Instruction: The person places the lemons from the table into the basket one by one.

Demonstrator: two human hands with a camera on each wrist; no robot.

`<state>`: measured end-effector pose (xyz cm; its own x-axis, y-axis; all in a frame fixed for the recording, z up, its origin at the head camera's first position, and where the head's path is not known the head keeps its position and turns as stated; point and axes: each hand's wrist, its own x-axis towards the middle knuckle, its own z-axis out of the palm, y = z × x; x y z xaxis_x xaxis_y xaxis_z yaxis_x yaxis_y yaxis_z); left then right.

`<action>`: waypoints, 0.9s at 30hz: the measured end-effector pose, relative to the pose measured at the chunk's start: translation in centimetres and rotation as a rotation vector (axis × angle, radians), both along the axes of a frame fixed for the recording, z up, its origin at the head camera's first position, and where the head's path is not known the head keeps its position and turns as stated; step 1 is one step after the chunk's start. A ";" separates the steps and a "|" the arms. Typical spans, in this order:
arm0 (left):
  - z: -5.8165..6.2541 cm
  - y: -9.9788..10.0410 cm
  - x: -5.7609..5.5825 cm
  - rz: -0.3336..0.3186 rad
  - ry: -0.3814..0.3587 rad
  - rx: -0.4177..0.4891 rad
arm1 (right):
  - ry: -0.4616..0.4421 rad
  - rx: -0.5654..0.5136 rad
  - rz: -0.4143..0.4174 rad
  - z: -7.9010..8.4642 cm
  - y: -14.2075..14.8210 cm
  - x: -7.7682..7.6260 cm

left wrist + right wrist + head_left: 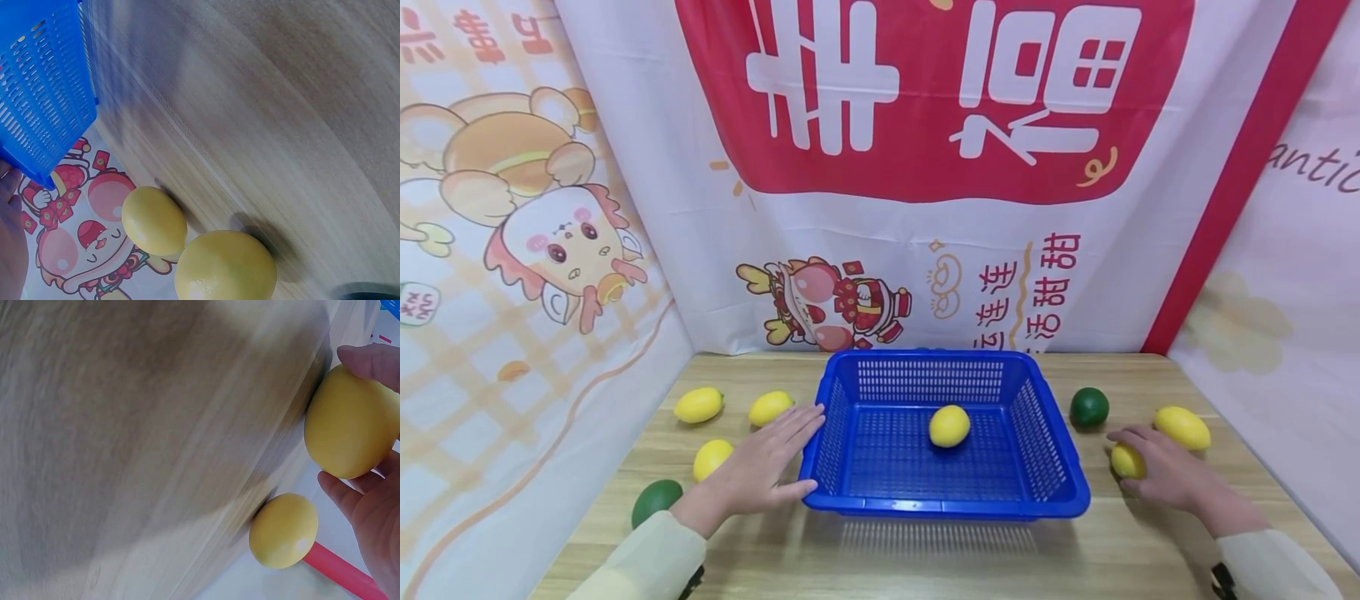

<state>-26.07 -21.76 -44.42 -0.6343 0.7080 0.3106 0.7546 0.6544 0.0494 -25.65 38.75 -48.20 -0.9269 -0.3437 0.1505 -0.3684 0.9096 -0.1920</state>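
A blue plastic basket stands on the wooden table, with one lemon lying inside it. My left hand rests on the basket's left rim, its fingers straight and spread. To the right of the basket, my right hand grips a lemon between thumb and fingers, close over the tabletop. Another lemon lies just beyond that hand. A dark green round fruit sits between the basket and the right hand.
On the left lie three lemons, one at the back, one beside the basket and one nearer. A green fruit is partly behind my left forearm. Printed cloth hangs behind the table and along both sides.
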 end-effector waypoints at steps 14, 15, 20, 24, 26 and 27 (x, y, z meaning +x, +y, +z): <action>0.0 0.0 0.0 0.019 -0.019 -0.009 | -0.022 0.023 -0.013 0.2 -0.2 -0.3; 0.0 0.0 0.0 0.019 -0.020 -0.009 | -0.020 0.024 -0.013 0.2 -0.2 -0.3; 0.0 0.0 0.0 0.019 -0.024 -0.011 | -0.010 0.028 -0.004 0.3 -0.3 -0.2; 0.1 0.0 0.0 0.015 -0.023 -0.011 | -0.008 0.028 -0.005 0.3 -0.4 -0.1; 0.1 0.0 0.0 0.016 -0.027 -0.011 | -0.008 0.030 -0.009 0.3 -0.5 -0.1; 0.1 0.0 0.0 0.016 -0.028 -0.011 | -0.010 0.030 -0.012 0.3 -0.5 0.0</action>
<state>-26.06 -21.73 -44.35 -0.6541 0.7007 0.2849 0.7422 0.6673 0.0627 -25.69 38.24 -47.86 -0.9322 -0.3372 0.1314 -0.3561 0.9192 -0.1679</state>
